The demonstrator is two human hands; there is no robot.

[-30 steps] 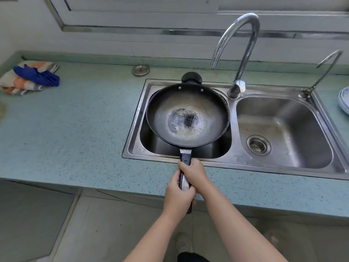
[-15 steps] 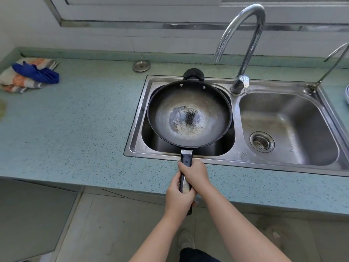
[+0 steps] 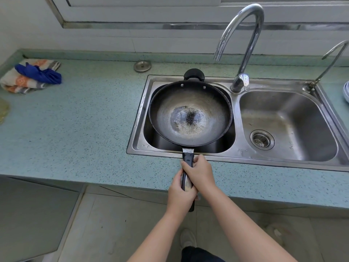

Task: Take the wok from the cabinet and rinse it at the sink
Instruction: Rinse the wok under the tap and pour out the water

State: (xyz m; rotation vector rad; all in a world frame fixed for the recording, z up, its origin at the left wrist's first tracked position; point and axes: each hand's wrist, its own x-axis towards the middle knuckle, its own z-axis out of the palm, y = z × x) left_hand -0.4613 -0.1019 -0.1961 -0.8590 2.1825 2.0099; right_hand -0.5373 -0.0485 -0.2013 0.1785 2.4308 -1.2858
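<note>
Head view. Both bare hands are on one long black handle (image 3: 187, 157), over the near edge of the blue-green speckled worktop (image 3: 75, 120). The left grip (image 3: 181, 193) is the nearer one, with its fingers curled round the handle's tail end. The right grip (image 3: 199, 172) lies just ahead of it and touching it, wrapped round the handle close to the metal neck. Below the grips, a light shoe (image 3: 188, 238) stands on the tiled floor (image 3: 105, 224).

Directly ahead of the grips, the wok (image 3: 190, 112) sits level, mouth up, over the left basin (image 3: 139, 118) of a stainless double sink. Its bowl is dark, with a pale, worn patch at the bottom. Whether it rests on the basin or is carried by the grips cannot be told. Its black helper handle (image 3: 194, 74), on the side away from the grips, reaches over the sink's far rim.

Ahead and to the right of the grips is the right basin (image 3: 283, 120), with a drain strainer (image 3: 262, 139) in its floor. A tall gooseneck faucet (image 3: 245, 44) rises between the basins at the far rim, its spout turned toward the wok side. A thinner tap (image 3: 332, 57) stands at the far right corner, and the edge of a stack of plates (image 3: 346, 91) shows beyond it.

Far ahead and slightly left, a round metal sink plug (image 3: 142, 66) lies on the worktop. Well to the left, a blue cloth (image 3: 40, 73) lies on a striped towel (image 3: 22, 82).
</note>
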